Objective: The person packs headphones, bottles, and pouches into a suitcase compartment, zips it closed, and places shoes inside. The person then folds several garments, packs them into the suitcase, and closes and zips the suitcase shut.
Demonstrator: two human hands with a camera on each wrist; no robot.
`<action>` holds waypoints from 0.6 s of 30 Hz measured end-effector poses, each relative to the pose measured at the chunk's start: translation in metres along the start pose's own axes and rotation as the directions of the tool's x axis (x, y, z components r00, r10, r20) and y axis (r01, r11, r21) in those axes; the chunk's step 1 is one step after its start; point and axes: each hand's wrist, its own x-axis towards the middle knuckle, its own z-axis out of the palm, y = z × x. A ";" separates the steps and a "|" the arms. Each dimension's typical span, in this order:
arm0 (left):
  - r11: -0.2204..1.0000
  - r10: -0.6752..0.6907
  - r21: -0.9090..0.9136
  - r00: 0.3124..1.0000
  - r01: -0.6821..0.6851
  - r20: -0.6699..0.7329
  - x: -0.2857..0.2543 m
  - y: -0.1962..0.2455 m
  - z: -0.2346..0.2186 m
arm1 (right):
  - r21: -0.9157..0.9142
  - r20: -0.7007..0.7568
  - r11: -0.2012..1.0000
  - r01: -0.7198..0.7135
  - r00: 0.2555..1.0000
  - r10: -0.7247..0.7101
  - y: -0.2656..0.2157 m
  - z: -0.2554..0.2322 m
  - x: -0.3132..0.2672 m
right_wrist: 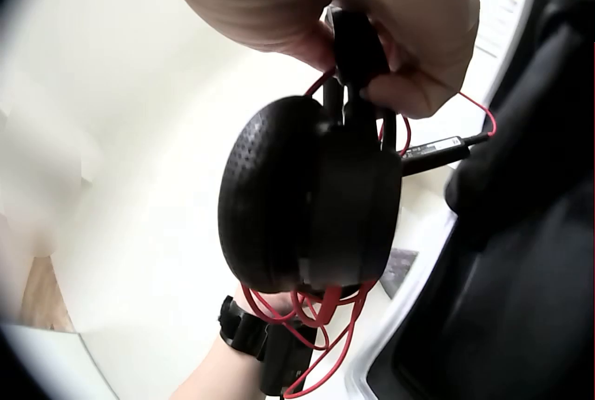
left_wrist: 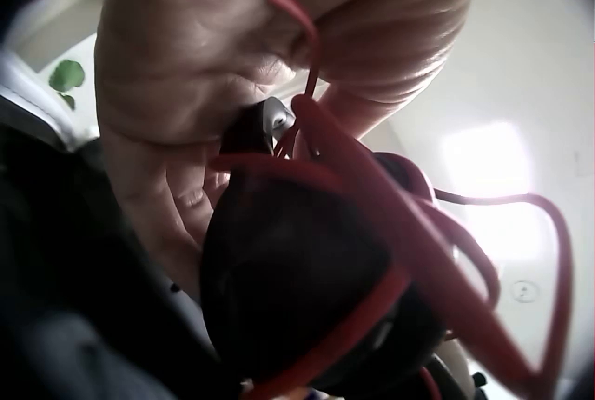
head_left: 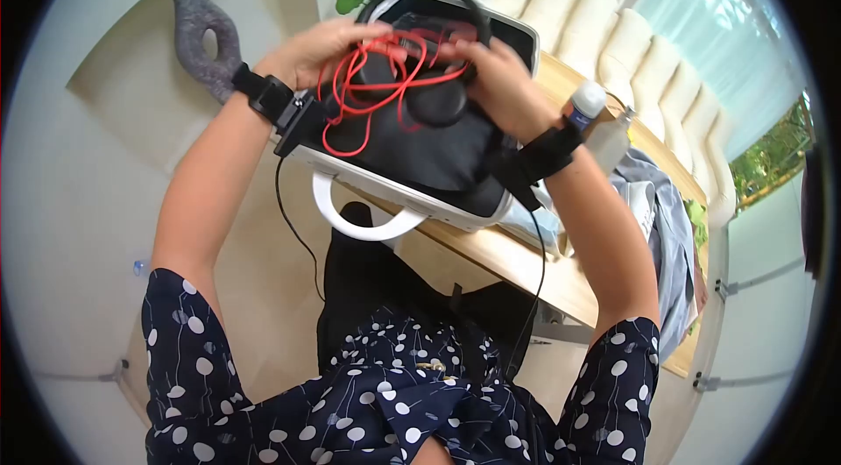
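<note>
A pair of black headphones [head_left: 436, 104], with a tangled red cable [head_left: 346, 148] across it, is held up over an open white case [head_left: 480, 221] with a dark lining. My left hand [head_left: 324, 51] grips one side near an ear cup [left_wrist: 279, 260], with cable loops hanging over the palm in the left wrist view. On the other side, my right hand [head_left: 506, 88] pinches the headband just above the other ear cup [right_wrist: 265, 195]. The headband arches away from me between both hands. A slim black in-line piece [right_wrist: 435, 153] sits on the cable in the right wrist view.
The case's white handle [head_left: 368, 224] faces me at the edge of a wooden table [head_left: 526, 259]. Bottles [head_left: 606, 136] and folded clothes [head_left: 666, 255] lie to the right. Beyond stands a cream sofa [head_left: 604, 35]; a grey looped vase [head_left: 203, 37] is at left.
</note>
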 end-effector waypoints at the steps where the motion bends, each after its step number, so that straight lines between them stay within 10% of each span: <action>1: 0.996 -0.068 -0.067 0.997 0.065 -0.034 0.001 -0.015 -0.012 | -0.004 0.074 0.997 -0.081 0.994 0.081 0.017 -0.002 0.008; 8: 0.960 -0.269 -0.114 0.953 0.255 -0.141 -0.008 -0.051 -0.041 | -0.169 0.193 0.848 -0.502 0.827 0.528 0.065 -0.007 0.032; 14: 0.638 -0.159 0.672 0.918 0.376 -0.363 -0.020 -0.045 -0.031 | -0.490 0.202 0.752 -0.441 0.782 0.590 0.064 -0.015 0.030; 18: 0.315 -0.020 0.931 0.982 0.183 -0.186 -0.038 -0.031 -0.001 | -0.547 0.245 0.714 -0.437 0.732 0.636 0.059 -0.010 0.026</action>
